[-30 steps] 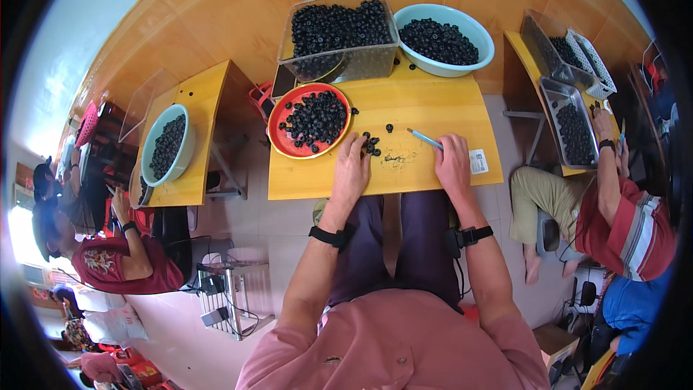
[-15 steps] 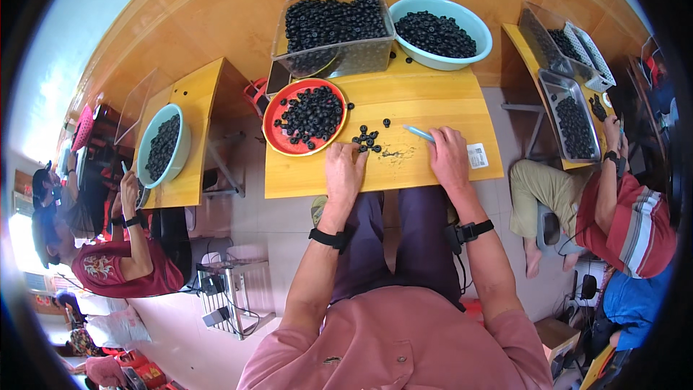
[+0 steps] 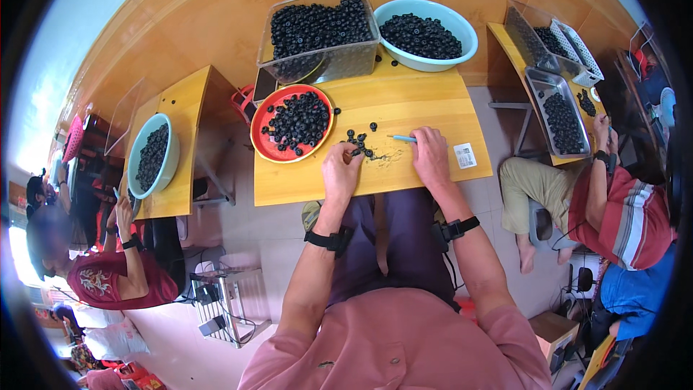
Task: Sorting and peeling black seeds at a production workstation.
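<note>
Left hand: the left hand rests near the front edge of the yellow table, fingers curled toward the loose berries; it seems to press or pinch 1 of them, though the fingertips are too small to tell for sure.
Right hand: the right hand lies by the front edge, to the right of the loose berries, fingers closed on a thin light-blue tool whose tip points left toward them.
What changed: half a second ago both hands sat in nearly the same places; the left hand has crept a little closer to the loose berries, and the tool keeps its aim at them.
Meaning, as a judgement: the work on 1 berry at a time looks under way, not between berries.
Berries in hand: a small dark cluster at the middle of the table, with pale crumbs just beside it.
Red plate: the red plate sits at the table's left edge, part filled with dark berries.
Clear tub: the clear tub stands at the back left corner, heaped full.
Blue bowl: the blue bowl stands at the back edge, right of the tub.
White card: a white card lies near the front right corner.
Others: 2 people sit at side tables, 1 on each side.
</note>
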Available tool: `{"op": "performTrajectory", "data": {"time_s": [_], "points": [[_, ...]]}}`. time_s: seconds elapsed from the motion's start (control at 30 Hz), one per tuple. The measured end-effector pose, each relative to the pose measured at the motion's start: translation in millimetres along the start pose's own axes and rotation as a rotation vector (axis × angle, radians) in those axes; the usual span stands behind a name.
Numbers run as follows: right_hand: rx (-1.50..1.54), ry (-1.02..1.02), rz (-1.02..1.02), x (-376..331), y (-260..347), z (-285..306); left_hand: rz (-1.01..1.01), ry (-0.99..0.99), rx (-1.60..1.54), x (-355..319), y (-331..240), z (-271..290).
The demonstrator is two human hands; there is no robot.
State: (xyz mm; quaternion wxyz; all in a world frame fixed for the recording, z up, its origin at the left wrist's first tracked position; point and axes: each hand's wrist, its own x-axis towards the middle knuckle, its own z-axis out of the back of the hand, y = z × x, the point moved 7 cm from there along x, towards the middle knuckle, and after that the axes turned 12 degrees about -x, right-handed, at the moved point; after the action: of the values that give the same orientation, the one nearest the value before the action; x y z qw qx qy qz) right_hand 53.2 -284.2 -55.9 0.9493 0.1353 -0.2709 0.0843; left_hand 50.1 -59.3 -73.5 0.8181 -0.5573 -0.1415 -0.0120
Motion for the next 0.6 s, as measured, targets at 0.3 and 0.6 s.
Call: {"op": "performTrajectory", "data": {"time_s": [0.3, 0.6], "points": [[0.012, -0.020, 0.021, -3, 9, 9, -0.005, 0.007, -0.210, -3, -6, -10], [0.052, 0.030, 0.087, 1, 23, 7, -0.080, -0.092, -0.327, -5, -5, -6]]}}
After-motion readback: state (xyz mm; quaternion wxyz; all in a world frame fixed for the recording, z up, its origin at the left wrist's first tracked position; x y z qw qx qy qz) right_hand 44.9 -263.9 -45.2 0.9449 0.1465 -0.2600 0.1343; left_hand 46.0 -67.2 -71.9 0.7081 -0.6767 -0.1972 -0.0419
